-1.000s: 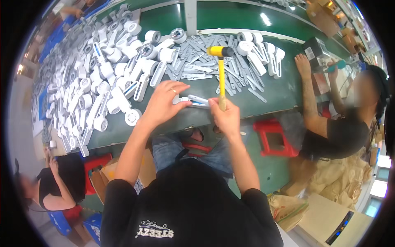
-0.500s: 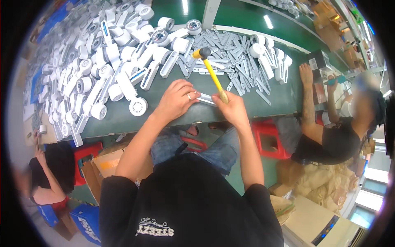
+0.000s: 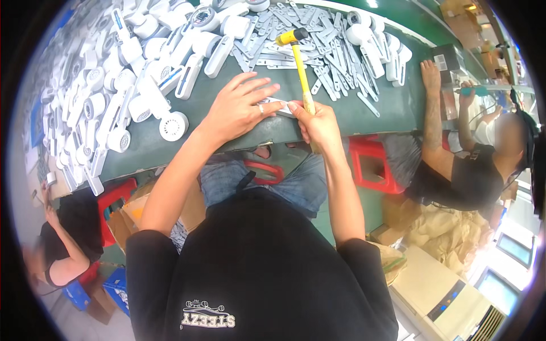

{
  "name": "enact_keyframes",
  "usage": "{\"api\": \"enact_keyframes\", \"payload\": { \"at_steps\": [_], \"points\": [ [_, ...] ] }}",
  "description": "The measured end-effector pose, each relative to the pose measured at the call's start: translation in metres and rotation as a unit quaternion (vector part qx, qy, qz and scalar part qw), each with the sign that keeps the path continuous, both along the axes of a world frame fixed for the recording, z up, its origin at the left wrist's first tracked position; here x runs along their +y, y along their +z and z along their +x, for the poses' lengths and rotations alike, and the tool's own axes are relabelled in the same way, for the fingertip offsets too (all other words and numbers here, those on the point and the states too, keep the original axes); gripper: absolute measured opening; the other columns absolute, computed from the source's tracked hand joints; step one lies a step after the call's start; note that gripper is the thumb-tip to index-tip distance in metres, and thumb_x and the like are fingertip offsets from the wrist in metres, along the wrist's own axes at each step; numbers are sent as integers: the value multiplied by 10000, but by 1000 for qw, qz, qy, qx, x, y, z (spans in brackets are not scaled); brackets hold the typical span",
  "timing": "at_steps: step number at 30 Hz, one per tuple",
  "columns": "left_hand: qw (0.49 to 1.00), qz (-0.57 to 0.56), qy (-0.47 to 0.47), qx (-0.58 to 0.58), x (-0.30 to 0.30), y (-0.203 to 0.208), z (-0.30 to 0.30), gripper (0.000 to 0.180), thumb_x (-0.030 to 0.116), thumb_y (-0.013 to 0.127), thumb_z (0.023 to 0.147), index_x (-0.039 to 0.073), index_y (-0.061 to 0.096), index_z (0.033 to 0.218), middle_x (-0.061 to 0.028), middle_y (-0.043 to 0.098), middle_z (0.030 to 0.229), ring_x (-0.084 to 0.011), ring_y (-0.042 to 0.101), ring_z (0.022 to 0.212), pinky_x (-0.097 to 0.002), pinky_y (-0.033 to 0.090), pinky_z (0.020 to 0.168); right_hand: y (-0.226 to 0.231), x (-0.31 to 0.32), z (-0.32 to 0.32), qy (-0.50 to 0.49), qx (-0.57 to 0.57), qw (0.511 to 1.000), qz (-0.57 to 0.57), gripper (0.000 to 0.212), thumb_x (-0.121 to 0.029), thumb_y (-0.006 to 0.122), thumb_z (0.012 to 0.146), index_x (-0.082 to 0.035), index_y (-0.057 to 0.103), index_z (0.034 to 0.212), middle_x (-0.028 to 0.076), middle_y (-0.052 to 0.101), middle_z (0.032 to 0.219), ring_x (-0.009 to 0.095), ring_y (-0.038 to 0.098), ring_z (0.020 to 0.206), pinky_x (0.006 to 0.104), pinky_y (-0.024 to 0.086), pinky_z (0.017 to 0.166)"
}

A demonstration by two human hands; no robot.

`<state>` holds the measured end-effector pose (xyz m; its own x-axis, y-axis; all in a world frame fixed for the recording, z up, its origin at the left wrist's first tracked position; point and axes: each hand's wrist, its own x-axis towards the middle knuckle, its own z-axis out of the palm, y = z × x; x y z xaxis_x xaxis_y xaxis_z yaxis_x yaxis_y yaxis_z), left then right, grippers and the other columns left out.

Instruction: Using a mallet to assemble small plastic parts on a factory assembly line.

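Note:
My left hand (image 3: pixel 242 108) reaches over the near edge of the bench, a ring on its index finger. That finger lies on the end of a light grey, slim handle piece (image 3: pixel 282 111), the other fingers spread and the thumb hidden. In my right hand (image 3: pixel 319 124) is a hammer (image 3: pixel 298 57) with a yellow handle and a yellow-and-black head, its head pointing away from me. My right thumb also touches the other end of the handle piece. Much of that piece is covered by my fingers.
White handheld fans (image 3: pixel 173 125) pile up over the left of the green bench (image 3: pixel 227 149). Flat grey handle strips (image 3: pixel 335 68) lie beyond my hands, with more fan bodies (image 3: pixel 369 48) to their right. One co-worker (image 3: pixel 472 176) sits at the right, another (image 3: pixel 68 238) at the left.
The fingers of my left hand have lifted and spread, with the index finger still on the handle piece. The view has tilted, so the bench sits higher in it. The hammer stays in my right hand.

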<state>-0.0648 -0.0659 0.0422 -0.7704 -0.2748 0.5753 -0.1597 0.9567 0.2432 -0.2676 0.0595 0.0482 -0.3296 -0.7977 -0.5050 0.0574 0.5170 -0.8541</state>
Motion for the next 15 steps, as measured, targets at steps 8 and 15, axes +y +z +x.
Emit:
{"api": "enact_keyframes", "payload": {
  "at_steps": [8,15],
  "points": [
    [999,11,-41,-17,-2,-11,0,312,95,788,848,182,822,1146,-61,773,1016,-241,748,934,-472,555,1098,43,60,22,-230,-311,922,-25,507,-353,534,1139,-48,508,1543,-52,470,647,49,404,483,248,334,436],
    [999,9,-53,-7,-5,-12,-6,288,115,795,847,203,832,1118,-17,766,987,-218,727,885,-443,540,1124,48,164,44,18,279,956,-82,534,-223,427,1158,-83,363,1669,-14,525,668,62,482,560,231,413,562]
  ]
}}
